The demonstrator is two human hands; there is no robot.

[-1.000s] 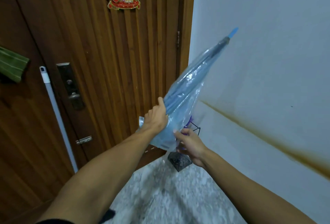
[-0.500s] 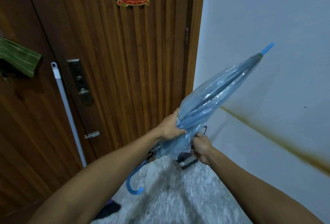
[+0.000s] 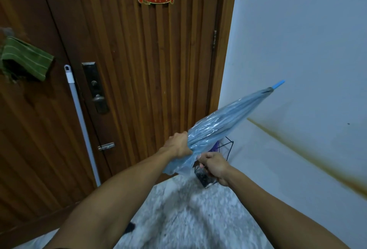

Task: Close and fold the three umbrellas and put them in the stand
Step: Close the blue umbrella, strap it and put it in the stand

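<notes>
A closed, clear blue umbrella (image 3: pixel 224 122) points up and to the right, its bright blue tip (image 3: pixel 278 85) close to the white wall. My left hand (image 3: pixel 178 145) is wrapped around the gathered canopy near its lower end. My right hand (image 3: pixel 213 166) grips the loose lower edge of the canopy just below. The umbrella's handle is hidden behind my arms. A black wire stand (image 3: pixel 227 147) stands on the floor in the corner behind my hands, with something purple inside it; its dark base (image 3: pixel 204 179) shows under my right hand.
A brown slatted wooden door (image 3: pixel 149 70) with a dark lock plate (image 3: pixel 95 88) fills the left and centre. A white pole (image 3: pixel 81 117) leans against it. A green cloth (image 3: pixel 25 58) hangs at the far left. The floor (image 3: pixel 188 213) is speckled grey.
The umbrella has tilted lower, so its tip has dropped toward the wall. Both hands keep hold of the canopy. The curved blue handle seen half a second ago is out of sight.
</notes>
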